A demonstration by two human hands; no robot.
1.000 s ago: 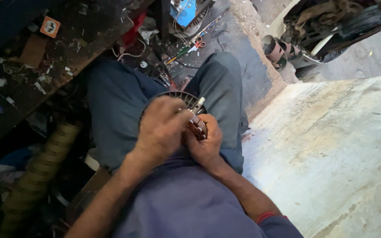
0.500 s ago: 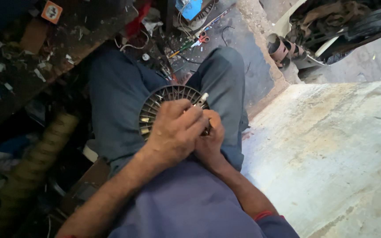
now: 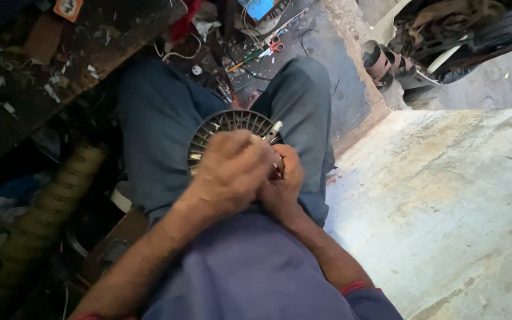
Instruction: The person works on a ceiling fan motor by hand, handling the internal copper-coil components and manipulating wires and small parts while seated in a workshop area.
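both hands on the stator (image 3: 226,127), more of it showing than a second ago

left hand (image 3: 232,175) and right hand (image 3: 282,184) curl closed over its near edge; it rests on the lap, face up, no clear long axis.

A small square orange-and-white label or card (image 3: 67,8) lies at the top left edge on the dark cluttered bench. Beside it rests a flat brown piece of cardboard (image 3: 42,39). At the top centre, a bright blue, screen-like panel (image 3: 259,8) sits among tangled wires.
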